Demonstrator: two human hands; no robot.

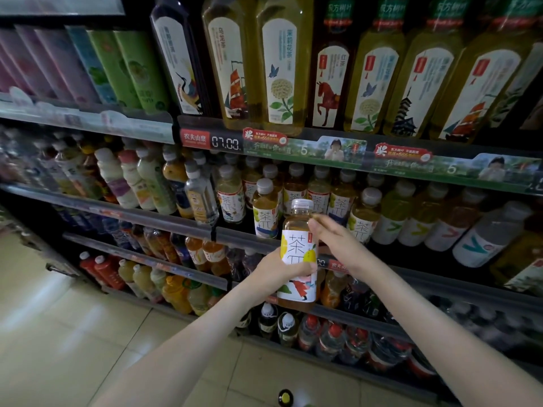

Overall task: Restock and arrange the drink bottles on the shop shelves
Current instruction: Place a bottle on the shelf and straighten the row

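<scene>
An amber tea bottle (298, 248) with a white cap and a white label showing a yellow fruit stands upright in front of the shelves. My left hand (279, 268) grips it around the middle from the left. My right hand (332, 239) touches its upper right side near the shoulder, fingers curled against it. Just behind it, on the second shelf (235, 233), stand several matching tea bottles (266, 210) in a row.
The top shelf holds large tea bottles (282, 71) above a price rail (293, 148). Juice and milk drinks (138, 180) fill the left side. Lower shelves carry orange drinks (205, 254) and red-capped bottles (332, 339). Beige tiled floor (88, 333) lies at the lower left.
</scene>
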